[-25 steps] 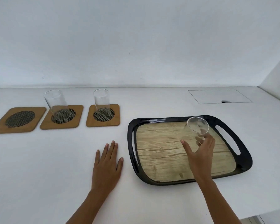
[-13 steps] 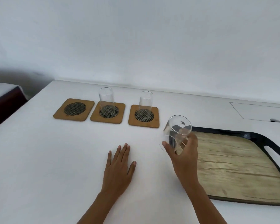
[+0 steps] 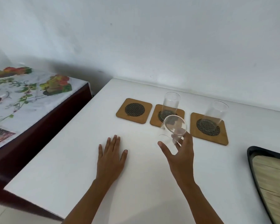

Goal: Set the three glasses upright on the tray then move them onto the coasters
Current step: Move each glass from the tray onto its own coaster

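Note:
Three wooden coasters with dark mesh centres lie in a row on the white table. The left coaster [image 3: 134, 110] is bare. A clear glass [image 3: 170, 102] stands upright on the middle coaster [image 3: 155, 118], and another glass [image 3: 216, 113] stands on the right coaster [image 3: 208, 129]. My right hand [image 3: 180, 156] grips a third clear glass [image 3: 172, 130], held in the air in front of the middle coaster, tilted with its mouth toward me. My left hand [image 3: 111, 157] lies flat on the table, fingers spread. The black tray [image 3: 255, 172] with a wood-pattern floor shows at the right edge.
The table's left edge [image 3: 58, 131] drops off beside a lower dark surface covered by a floral cloth [image 3: 23, 94]. A white wall runs right behind the coasters.
My right hand has carried the glass leftward off the tray, over the table toward the coasters. The view has swung left with it. My left hand has stayed flat on the table.

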The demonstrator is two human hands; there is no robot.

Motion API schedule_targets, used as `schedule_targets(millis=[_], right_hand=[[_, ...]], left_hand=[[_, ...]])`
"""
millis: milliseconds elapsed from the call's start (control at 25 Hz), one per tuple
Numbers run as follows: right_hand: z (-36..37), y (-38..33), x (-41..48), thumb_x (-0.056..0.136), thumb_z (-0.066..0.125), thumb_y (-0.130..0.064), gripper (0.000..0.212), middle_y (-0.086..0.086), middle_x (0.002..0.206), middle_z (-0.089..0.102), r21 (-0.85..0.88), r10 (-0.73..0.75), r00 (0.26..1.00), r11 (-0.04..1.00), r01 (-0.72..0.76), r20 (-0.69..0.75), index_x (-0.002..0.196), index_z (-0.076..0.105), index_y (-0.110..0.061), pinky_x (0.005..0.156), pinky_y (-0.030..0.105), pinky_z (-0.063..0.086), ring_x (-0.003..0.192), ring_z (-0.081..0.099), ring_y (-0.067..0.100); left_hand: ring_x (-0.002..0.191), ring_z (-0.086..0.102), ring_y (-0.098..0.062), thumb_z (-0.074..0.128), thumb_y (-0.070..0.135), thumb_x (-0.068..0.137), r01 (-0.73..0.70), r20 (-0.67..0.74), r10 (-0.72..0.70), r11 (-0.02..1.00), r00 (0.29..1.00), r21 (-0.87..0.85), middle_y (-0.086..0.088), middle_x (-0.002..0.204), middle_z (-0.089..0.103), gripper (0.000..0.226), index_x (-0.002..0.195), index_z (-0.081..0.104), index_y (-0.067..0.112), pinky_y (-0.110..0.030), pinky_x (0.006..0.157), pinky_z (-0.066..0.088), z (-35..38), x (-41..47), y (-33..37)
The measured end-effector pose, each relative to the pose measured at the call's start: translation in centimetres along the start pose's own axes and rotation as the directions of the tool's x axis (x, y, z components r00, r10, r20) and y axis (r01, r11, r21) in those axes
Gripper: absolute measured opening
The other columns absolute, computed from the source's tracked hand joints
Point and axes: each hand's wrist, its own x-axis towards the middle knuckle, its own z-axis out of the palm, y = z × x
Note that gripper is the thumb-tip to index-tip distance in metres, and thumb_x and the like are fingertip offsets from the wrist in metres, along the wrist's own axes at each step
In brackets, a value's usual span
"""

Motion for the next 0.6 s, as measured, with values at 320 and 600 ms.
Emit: schedule_targets(millis=[320,600], right_hand=[[10.1,0.2,6.5,0.075,0.084,-0.026,0.057,0.005,0.112,0.05,-0.013,-0.061,0.995,0.998,0.062,0.08,0.116,0.048,-0.01,0.092,0.034,0.052,0.103,0.053,0.024],[16.2,1.8,13.5,0.07,0.086,-0.028,0.069,0.009,0.116,0.05,-0.111,-0.074,0.992,0.99,0.085,0.102,0.123,0.05,-0.002,0.091,0.043,0.05,0.106,0.055,0.027]], left_hand=[[0.147,0.003,-0.013,0.011,0.049,0.093,-0.044,0.006,0.043,0.995,0.999,0.088,0.007,0.159,0.009,0.061,0.149,0.006,0.024,-0.044,0.121,0.002,0.1,2.0,-2.9],[0.146,-0.003,-0.012,0.011,0.05,0.094,-0.028,0.021,0.026,0.996,0.999,0.09,0.009,0.16,0.003,0.061,0.149,0.001,0.025,-0.047,0.12,0.006,0.3,2.1,-3.0]])
